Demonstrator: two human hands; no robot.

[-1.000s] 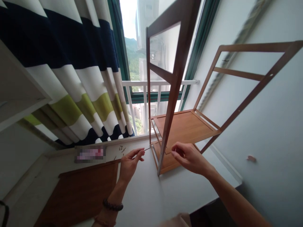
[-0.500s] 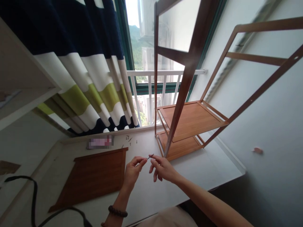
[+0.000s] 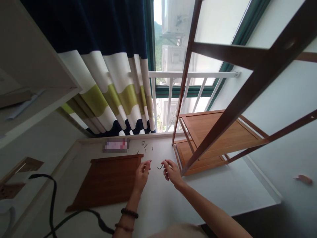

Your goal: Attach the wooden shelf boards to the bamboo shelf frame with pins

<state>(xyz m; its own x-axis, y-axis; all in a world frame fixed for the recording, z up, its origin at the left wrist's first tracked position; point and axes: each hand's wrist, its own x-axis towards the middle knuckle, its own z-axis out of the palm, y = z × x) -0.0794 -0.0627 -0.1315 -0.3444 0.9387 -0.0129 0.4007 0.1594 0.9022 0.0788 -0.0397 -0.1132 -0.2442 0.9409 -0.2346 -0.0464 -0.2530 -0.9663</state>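
Note:
A small L-shaped hex key (image 3: 159,167) is pinched between the thumb and fingers of my right hand (image 3: 171,172), its short bent end pointing left. Just to the left, apart from the key, my left hand (image 3: 142,172) has its fingers curled and its fingertips together; what they hold, if anything, is too small to make out. Beyond my hands several small screws (image 3: 145,145) lie scattered on the white surface (image 3: 155,195). A brown wooden panel (image 3: 111,181) lies flat to the left of my left hand. Right of my right hand stands a wooden shelf frame (image 3: 218,129) with two shelf boards.
A pixelated flat packet (image 3: 116,145) lies behind the panel. A black cable (image 3: 53,198) loops at the lower left. Striped curtains (image 3: 106,82) and a white railing (image 3: 170,75) stand at the window. A white cabinet (image 3: 42,99) juts out on the left.
My hands have moved apart. The hex key, earlier between both hands, is now in my right hand alone. The view has shifted, bringing the shelf frame farther right.

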